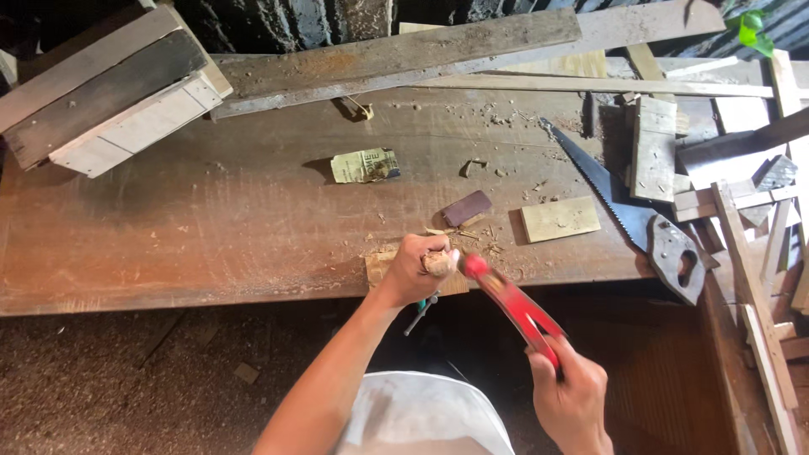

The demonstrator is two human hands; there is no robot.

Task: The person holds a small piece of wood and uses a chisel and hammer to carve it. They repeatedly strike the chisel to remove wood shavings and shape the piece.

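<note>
- Left hand (419, 268): closed around a small pale wooden piece (439, 263), pinning it at the near edge of the surface (168, 227), just below frame centre.
- Right hand (571, 393): at 5 o'clock from the left hand, fist wrapped on the lower end of a red-handled tool (511, 305). The tool's head points toward 10 o'clock and meets, or nearly meets, the wooden piece; contact cannot be confirmed at this angle.
- Wooden piece: it appears short, stiff and light, with a rough-cut end. It is likely to skid or twist under a blow unless gripped firmly round its body, with fingers kept behind the end being worked.
- Red-handled tool: rigid, with the weight probably toward the head. Holding it at the far end of the handle, as shown, gives leverage; the painted handle looks smooth and may slip.
- A flat wood offcut (380, 268) lies under the left hand at the surface edge.
- At 12 o'clock from the left hand: a dark rectangular block (467, 207) and scattered shavings.
- At 2 o'clock: a pale square board (559, 218). Beyond it lies a handsaw (624, 212), blade running toward 11 o'clock, handle (678, 261) near the surface's right end.
- At 11 o'clock: a torn scrap of paper (364, 165).
- Far left: stacked planks (109, 93). Loose battens lie along the rear and right.
</note>
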